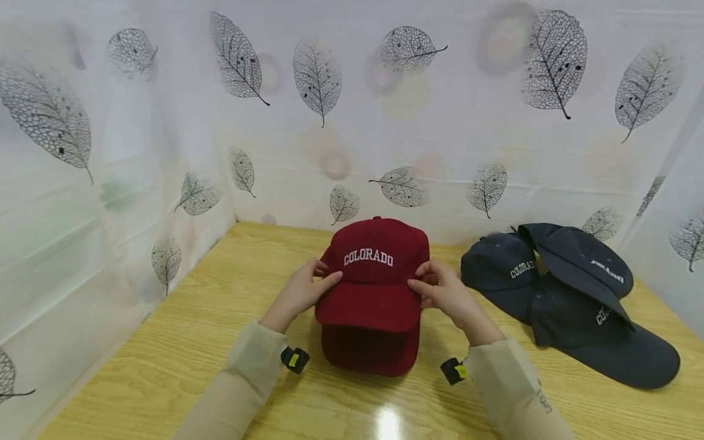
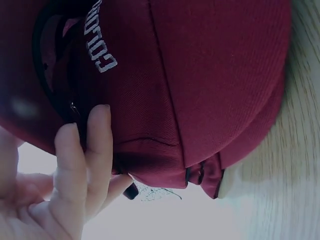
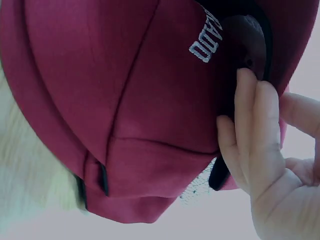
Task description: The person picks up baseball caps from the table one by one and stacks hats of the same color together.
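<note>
A dark red cap (image 1: pixel 374 305) with white COLORADO lettering faces me at the table's middle. My left hand (image 1: pixel 301 289) pinches its left side where brim and crown meet, thumb on top. On the opposite side my right hand (image 1: pixel 448 294) pinches it the same way. Below it sit more red caps (image 1: pixel 371 360), nested, their brims layered in the left wrist view. The lettering of the upper nested cap (image 3: pixel 150 90) shows under the held one in the right wrist view. Fingers (image 2: pixel 100 130) of the left hand reach beneath the held cap's edge.
Several dark navy caps (image 1: pixel 577 318) lie in an overlapping heap to the right on the wooden table (image 1: pixel 220 342). A pale curtain (image 1: pixel 352 140) with leaf prints hangs behind the table and along its left side.
</note>
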`<action>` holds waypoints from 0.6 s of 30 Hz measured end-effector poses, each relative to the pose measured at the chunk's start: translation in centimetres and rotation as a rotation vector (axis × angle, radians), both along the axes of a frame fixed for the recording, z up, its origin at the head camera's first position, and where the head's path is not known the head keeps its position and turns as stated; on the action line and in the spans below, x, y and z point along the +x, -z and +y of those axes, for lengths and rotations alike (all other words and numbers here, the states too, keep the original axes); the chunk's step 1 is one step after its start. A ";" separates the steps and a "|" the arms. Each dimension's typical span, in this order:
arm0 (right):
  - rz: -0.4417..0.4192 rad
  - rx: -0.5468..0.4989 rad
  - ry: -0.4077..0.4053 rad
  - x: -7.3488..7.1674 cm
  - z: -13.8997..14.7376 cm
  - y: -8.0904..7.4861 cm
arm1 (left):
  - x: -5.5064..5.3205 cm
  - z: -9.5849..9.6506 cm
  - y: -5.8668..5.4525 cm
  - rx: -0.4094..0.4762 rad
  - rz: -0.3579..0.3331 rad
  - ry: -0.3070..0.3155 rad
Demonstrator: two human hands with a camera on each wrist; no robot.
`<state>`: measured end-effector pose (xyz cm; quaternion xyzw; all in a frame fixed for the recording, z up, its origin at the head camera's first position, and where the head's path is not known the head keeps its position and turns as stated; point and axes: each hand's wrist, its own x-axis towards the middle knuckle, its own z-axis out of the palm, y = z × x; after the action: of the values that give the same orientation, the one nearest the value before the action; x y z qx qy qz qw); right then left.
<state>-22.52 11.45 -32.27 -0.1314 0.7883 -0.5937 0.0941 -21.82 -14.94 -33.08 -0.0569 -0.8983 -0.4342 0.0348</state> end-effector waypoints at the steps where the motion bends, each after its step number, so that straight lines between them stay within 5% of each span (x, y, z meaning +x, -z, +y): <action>1: -0.001 0.011 0.008 0.0 0.0 0.0 | 0.0 0.0 -0.1 -0.004 0.005 0.004; 12: 0.030 0.294 -0.011 0.3 -0.1 -0.5 | -0.2 0.1 0.2 -0.081 -0.052 0.082; 18: 0.042 0.343 -0.037 0.2 0.0 -0.3 | -0.2 0.1 0.4 0.008 -0.121 0.121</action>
<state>-22.28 11.43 -31.97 -0.1403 0.8774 -0.4456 0.1095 -21.99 -14.82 -33.52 -0.0843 -0.8920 -0.4417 -0.0457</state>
